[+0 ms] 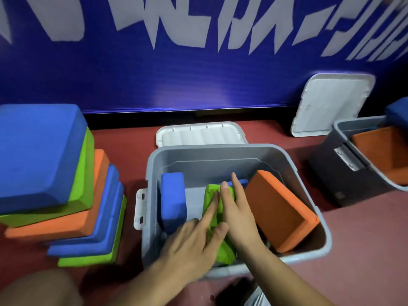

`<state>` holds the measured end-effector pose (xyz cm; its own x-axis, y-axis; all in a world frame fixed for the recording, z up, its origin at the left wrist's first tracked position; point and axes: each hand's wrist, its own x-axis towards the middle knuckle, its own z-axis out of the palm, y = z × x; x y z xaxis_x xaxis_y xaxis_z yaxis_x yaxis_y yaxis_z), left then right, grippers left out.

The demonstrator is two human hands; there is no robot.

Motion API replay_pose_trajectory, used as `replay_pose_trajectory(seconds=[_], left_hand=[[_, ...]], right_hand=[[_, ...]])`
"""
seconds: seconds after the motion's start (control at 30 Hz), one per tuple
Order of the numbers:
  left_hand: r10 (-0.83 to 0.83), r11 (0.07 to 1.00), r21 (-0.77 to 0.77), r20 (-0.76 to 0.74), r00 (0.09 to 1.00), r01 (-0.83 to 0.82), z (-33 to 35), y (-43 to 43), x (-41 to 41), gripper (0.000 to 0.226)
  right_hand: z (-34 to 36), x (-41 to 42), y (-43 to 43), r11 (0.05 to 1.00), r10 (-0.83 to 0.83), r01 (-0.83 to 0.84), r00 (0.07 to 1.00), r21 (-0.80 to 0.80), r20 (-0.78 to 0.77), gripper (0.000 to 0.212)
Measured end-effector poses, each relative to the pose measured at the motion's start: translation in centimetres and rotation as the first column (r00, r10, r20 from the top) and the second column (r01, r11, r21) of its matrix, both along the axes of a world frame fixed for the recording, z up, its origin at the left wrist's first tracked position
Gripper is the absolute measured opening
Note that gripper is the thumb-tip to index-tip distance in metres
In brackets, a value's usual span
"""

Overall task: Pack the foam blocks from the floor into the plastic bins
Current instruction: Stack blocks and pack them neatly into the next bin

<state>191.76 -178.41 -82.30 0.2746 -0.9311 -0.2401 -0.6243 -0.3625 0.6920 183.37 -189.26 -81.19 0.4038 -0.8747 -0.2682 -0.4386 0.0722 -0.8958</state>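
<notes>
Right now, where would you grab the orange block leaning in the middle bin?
Grip the orange block by its raised near end, from above. It leans against the gray bin's right wall, so that end sits by the rim, free, while its low edge lies deep inside.

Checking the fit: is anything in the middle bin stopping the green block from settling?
The tilted orange block crowds the green block on its right; a blue block shows at its far end. Bare bin floor lies left.

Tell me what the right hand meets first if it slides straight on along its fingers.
The right hand would probably meet the blue block just beyond its fingertips, behind the green block it presses; passing above that, the far wall of the bin. Depth is unclear.
</notes>
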Motion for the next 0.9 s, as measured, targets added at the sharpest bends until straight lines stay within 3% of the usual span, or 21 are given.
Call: replay_pose_trajectory(seconds=[0.33, 0.43, 0.57, 0.6, 0.73, 0.9], left_hand=[[0.121, 0.975, -0.165, -0.159, 0.980, -0.147, 1.6, 1.4, 3.8, 0.072], [0.158, 0.965, -0.164, -0.260, 0.952, -0.205, 1.2, 1.1, 4.2, 0.080], [0.142, 0.969, -0.159, -0.264, 0.954, -0.188, 1.4, 1.3, 4.0, 0.087], [0.138, 0.970, -0.156, -0.268, 0.954, -0.184, 1.3, 1.3, 4.1, 0.089], [0.154, 0.970, -0.138, -0.291, 0.944, -0.200, 0.0, 0.8, 4.0, 0.086], [0.140, 0.982, -0.085, -0.258, 0.956, -0.167, -1.6, 0.4, 4.0, 0.075]], right_hand=[[3.6, 1.9, 0.9, 0.986, 0.073, -0.084, 0.994, 0.144, 0.081, 0.067], [2.8, 2.2, 1.8, 0.988, 0.098, -0.104, 0.994, 0.113, 0.056, 0.034], [2.3, 2.6, 1.8, 0.985, 0.121, -0.127, 0.991, 0.118, 0.058, 0.020], [2.3, 2.6, 1.7, 0.984, 0.119, -0.126, 0.991, 0.125, 0.064, 0.021], [1.3, 2.7, 1.4, 0.972, 0.129, -0.139, 0.990, 0.191, 0.065, 0.065], [-1.6, 2.5, 1.3, 0.975, 0.131, -0.133, 0.991, 0.179, 0.026, 0.062]])
